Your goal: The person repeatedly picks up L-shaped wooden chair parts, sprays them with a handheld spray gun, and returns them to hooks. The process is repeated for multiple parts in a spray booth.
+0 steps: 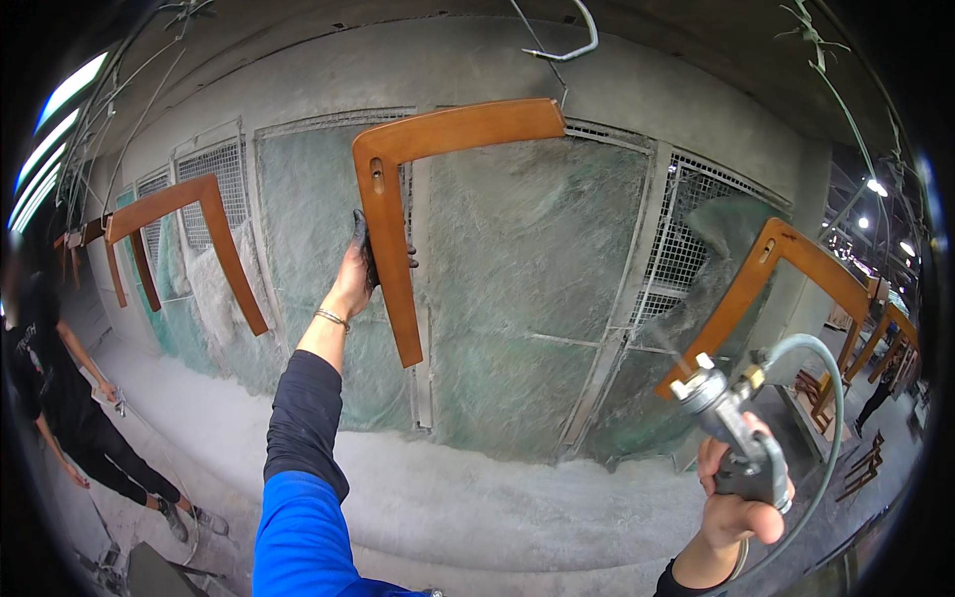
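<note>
An L-shaped brown wooden chair-leg frame [392, 234] hangs in front of me, with a slot near its corner. My left hand [353, 271] is closed round its upright leg, the dark-stained fingertips showing on both sides. My right hand [741, 512] grips a metal spray gun [724, 423] at the lower right. A pale hose [828, 383] curves away from the gun's brass fitting. Faint mist shows off its nozzle, close to a second wooden frame [731, 289] hanging at the right.
More wooden frames [227, 244] hang at the left. A metal hook [587, 45] is overhead. Behind stands a wall of dusty filter panels [517, 289] and mesh grilles. A person in dark clothes [50, 358] stands at the left. Wooden parts [863, 468] lie at the far right.
</note>
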A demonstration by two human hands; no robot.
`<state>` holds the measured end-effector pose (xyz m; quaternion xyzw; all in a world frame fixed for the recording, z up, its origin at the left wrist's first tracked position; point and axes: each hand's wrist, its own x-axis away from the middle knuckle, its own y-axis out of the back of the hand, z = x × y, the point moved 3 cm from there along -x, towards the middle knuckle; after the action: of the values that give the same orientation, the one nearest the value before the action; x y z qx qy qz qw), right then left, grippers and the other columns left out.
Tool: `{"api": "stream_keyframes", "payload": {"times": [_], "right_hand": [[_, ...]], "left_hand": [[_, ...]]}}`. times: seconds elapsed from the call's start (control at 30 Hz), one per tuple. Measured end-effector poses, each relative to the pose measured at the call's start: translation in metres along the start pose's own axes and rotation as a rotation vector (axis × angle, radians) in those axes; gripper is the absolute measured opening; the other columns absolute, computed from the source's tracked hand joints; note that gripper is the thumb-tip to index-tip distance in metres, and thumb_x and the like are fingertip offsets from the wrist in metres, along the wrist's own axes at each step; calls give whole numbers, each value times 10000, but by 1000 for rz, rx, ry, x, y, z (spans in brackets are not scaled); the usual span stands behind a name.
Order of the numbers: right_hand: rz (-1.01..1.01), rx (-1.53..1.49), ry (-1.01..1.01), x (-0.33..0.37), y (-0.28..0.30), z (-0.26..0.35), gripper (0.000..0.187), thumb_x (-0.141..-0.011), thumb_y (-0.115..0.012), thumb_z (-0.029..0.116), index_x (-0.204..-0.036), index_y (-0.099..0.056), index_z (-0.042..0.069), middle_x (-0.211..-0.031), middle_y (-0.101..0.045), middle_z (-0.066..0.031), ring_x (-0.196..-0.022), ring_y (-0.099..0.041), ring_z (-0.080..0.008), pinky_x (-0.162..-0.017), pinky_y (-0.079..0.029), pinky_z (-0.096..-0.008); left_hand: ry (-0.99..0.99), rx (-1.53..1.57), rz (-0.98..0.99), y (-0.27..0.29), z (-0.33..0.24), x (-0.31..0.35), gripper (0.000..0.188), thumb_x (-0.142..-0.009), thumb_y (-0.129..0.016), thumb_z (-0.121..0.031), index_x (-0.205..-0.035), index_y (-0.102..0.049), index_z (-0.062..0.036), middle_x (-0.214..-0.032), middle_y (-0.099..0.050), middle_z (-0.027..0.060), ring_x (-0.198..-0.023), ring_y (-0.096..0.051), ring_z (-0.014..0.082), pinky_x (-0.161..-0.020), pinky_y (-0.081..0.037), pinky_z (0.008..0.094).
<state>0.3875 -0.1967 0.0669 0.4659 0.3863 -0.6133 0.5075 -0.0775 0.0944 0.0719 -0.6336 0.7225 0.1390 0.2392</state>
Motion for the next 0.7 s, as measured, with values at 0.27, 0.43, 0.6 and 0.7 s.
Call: {"api": "stream_keyframes", "payload": {"times": [0.27, 0.43, 0.6, 0.7], "right_hand": [[269, 137, -210, 43, 25, -12, 966, -876, -514, 800, -1162, -686, -107, -658, -633, -111, -529, -577, -132, -474, -411, -244], [380, 114, -453, 81, 68, -15, 870, -897, -583, 713, -1157, -694, -110, -772, -703, -143, -614, -672, -168, -550, -496, -253], [339, 53, -537, 111, 98, -5, 848, -884, -595, 703, -1187, -694, -82, -774, -698, -118, -618, -651, -146, -560, -497, -260], [462, 91, -570, 125, 100, -12, 847, -889, -591, 702, -1195, -689, -82, -750, -684, -107, -627, -630, -128, -566, -491, -257]], "left_hand": [[23, 78, -19, -32, -9, 26, 914, -964, -297, -797, -1442, -486, -42, -1280, -662, 185, -1190, -649, 328, -1053, -479, 471], [25, 32, -42, -60, -18, 46, 895, -984, -261, -777, -1508, -424, -69, -1371, -613, 169, -1263, -600, 311, -1097, -434, 485], [-8, -78, -114, -90, -24, 71, 852, -1003, -266, -750, -1539, -396, -101, -1418, -584, 150, -1305, -565, 292, -1097, -424, 489], [-8, -170, -153, -116, -34, 83, 809, -1021, -288, -716, -1558, -372, -118, -1460, -553, 146, -1325, -545, 287, -1094, -423, 488]]}}
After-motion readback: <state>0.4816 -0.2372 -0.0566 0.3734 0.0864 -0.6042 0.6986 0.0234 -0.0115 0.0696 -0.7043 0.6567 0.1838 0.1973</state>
